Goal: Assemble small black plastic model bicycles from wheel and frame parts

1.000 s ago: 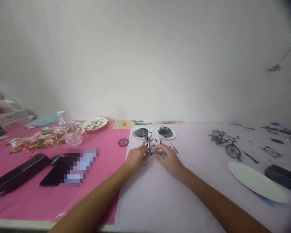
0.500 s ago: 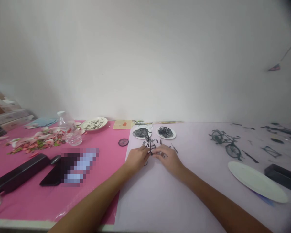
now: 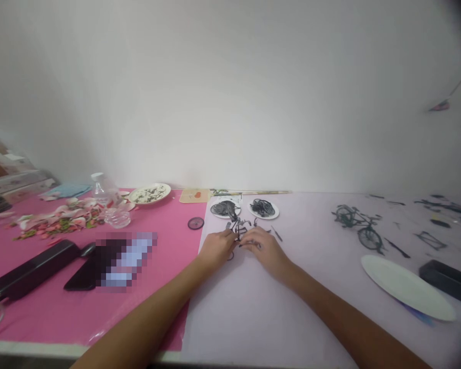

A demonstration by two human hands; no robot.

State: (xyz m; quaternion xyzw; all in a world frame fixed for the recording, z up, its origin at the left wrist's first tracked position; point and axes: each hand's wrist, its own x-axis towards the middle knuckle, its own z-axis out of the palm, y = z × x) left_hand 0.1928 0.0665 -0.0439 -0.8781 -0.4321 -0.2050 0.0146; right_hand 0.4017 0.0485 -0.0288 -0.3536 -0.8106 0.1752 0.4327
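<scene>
Between my hands, a small dark bicycle frame piece [image 3: 238, 225] stands over the white sheet, its lower part partly hidden by fingers. My left hand [image 3: 217, 248] is closed on it from the left. My right hand [image 3: 265, 249] pinches at its lower right side, and the small part between those fingertips is too tiny to make out. Just beyond are two white plates, the left plate [image 3: 236, 211] with dark wheel parts and the right plate [image 3: 275, 211] with black curled parts. A loose wheel [image 3: 195, 223] lies on the pink surface to the left.
An assembled model bicycle [image 3: 359, 225], an oval white plate [image 3: 407, 287] and a black tray [image 3: 449, 282] are at the right. On the left sit a clear bottle [image 3: 115, 207], petal-like pieces [image 3: 65, 218], a phone [image 3: 84, 271], a black case [image 3: 34, 269] and a plate of bits [image 3: 150, 194].
The view has shifted very slightly. My right fingers have moved a little around the lower part of the frame piece, and my left hand has stayed nearly in place.
</scene>
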